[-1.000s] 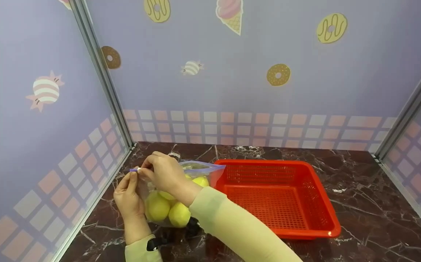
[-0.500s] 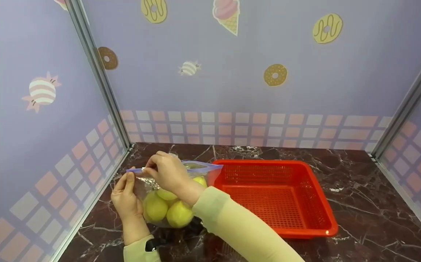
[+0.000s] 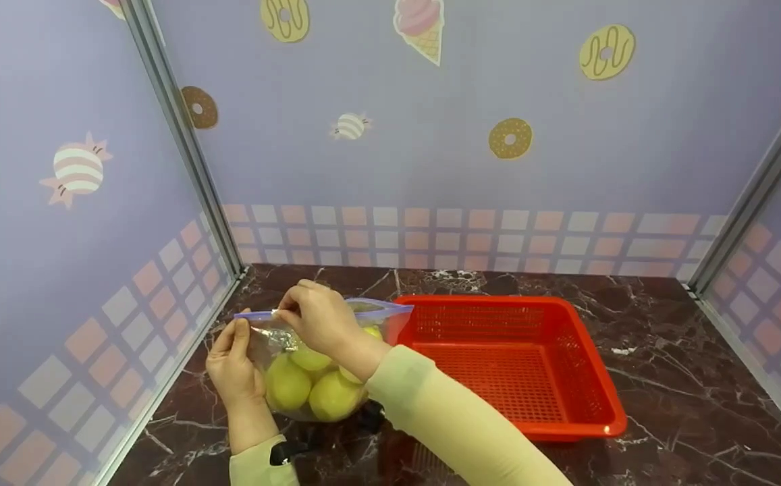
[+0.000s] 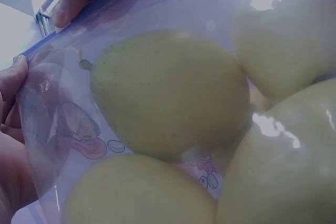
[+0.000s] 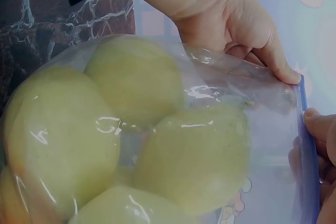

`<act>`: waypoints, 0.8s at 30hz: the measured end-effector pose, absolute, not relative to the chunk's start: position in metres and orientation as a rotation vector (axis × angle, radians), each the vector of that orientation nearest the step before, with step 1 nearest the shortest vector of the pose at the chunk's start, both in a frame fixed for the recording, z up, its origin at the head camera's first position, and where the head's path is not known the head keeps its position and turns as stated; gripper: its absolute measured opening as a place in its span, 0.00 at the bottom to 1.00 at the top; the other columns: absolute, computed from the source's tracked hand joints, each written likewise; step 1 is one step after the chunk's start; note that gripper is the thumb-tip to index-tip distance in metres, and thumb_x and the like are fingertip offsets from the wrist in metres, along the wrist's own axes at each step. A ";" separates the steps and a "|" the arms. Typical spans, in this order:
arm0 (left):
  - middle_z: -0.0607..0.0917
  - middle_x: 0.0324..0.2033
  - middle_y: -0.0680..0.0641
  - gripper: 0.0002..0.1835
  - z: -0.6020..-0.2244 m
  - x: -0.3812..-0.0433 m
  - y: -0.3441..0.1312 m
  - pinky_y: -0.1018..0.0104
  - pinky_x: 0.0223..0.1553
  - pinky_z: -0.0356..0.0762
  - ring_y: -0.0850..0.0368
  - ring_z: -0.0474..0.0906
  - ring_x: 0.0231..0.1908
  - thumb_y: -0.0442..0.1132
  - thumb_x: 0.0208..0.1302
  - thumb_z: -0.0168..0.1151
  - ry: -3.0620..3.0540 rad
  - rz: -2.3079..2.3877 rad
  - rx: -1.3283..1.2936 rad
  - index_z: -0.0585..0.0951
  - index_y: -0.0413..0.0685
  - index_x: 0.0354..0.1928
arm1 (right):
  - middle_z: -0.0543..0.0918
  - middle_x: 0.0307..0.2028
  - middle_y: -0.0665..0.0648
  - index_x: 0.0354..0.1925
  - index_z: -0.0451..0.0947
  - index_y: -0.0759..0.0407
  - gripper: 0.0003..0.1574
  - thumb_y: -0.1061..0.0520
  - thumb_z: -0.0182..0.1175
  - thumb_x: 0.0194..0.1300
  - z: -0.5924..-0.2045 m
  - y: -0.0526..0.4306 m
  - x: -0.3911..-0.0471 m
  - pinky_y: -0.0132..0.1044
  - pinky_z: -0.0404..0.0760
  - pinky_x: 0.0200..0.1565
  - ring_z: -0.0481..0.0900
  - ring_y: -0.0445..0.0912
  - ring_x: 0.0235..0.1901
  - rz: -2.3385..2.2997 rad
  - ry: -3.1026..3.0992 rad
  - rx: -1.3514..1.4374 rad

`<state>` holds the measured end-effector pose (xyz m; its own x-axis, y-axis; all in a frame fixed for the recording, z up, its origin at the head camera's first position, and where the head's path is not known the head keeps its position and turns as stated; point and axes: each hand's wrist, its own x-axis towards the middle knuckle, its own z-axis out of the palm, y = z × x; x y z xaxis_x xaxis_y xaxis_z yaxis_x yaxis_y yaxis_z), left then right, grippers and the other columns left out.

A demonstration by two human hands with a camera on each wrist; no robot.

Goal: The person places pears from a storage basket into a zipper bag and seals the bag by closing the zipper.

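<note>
A clear zip bag (image 3: 275, 341) with a purple seal strip (image 3: 383, 310) stands upright on the dark marble table, holding several yellow-green pears (image 3: 287, 383). My left hand (image 3: 231, 368) holds the bag's left edge just under the strip's left end. My right hand (image 3: 316, 317) pinches the strip a little right of that end. The left wrist view is filled by the pears (image 4: 168, 95) behind the plastic, with my right fingertips (image 4: 71, 3) on the strip. The right wrist view shows the pears (image 5: 194, 156), the strip (image 5: 307, 156) and my left hand (image 5: 231, 22).
A red perforated plastic basket (image 3: 593, 378) sits just right of the bag, with nothing in it. Purple patterned walls close in the table on the left, back and right. A small white scrap (image 3: 623, 352) lies on the marble (image 3: 687, 378) right of the basket.
My right hand has slid a short way to the right along the seal strip, away from the left hand. The bag and basket stay where they were.
</note>
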<state>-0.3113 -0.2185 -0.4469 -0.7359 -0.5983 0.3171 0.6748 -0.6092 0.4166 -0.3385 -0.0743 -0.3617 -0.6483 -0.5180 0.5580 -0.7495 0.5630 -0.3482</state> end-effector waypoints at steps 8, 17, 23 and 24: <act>0.93 0.39 0.45 0.04 -0.448 -0.312 -0.219 0.71 0.37 0.84 0.59 0.88 0.32 0.28 0.62 0.69 -0.681 -2.308 -0.189 0.90 0.36 0.35 | 0.87 0.37 0.50 0.38 0.86 0.54 0.09 0.50 0.67 0.70 -0.364 -0.066 -0.340 0.29 0.81 0.45 0.85 0.43 0.39 0.830 -2.420 1.019; 0.93 0.38 0.43 0.04 -0.449 -0.312 -0.219 0.70 0.39 0.85 0.58 0.89 0.33 0.27 0.62 0.68 -0.642 -2.320 -0.221 0.90 0.35 0.35 | 0.87 0.36 0.50 0.37 0.86 0.54 0.09 0.50 0.68 0.69 -0.367 -0.058 -0.342 0.31 0.82 0.45 0.84 0.44 0.39 0.810 -2.407 0.999; 0.93 0.39 0.43 0.04 -0.448 -0.311 -0.219 0.70 0.38 0.85 0.58 0.88 0.31 0.27 0.61 0.68 -0.642 -2.311 -0.206 0.90 0.35 0.35 | 0.87 0.36 0.50 0.36 0.85 0.54 0.10 0.49 0.68 0.68 -0.369 -0.050 -0.346 0.32 0.82 0.46 0.84 0.45 0.40 0.821 -2.384 1.007; 0.93 0.38 0.43 0.04 -0.448 -0.312 -0.219 0.70 0.37 0.85 0.58 0.88 0.31 0.26 0.61 0.68 -0.641 -2.312 -0.207 0.90 0.36 0.35 | 0.87 0.36 0.50 0.36 0.85 0.54 0.10 0.49 0.68 0.67 -0.369 -0.048 -0.346 0.32 0.82 0.46 0.84 0.45 0.40 0.826 -2.381 1.009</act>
<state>-0.3115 -0.2189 -0.4477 -0.7301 -0.6029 0.3218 0.6825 -0.6193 0.3881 -0.3461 -0.0483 -0.3692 -0.6463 -0.4968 0.5791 -0.7487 0.5593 -0.3558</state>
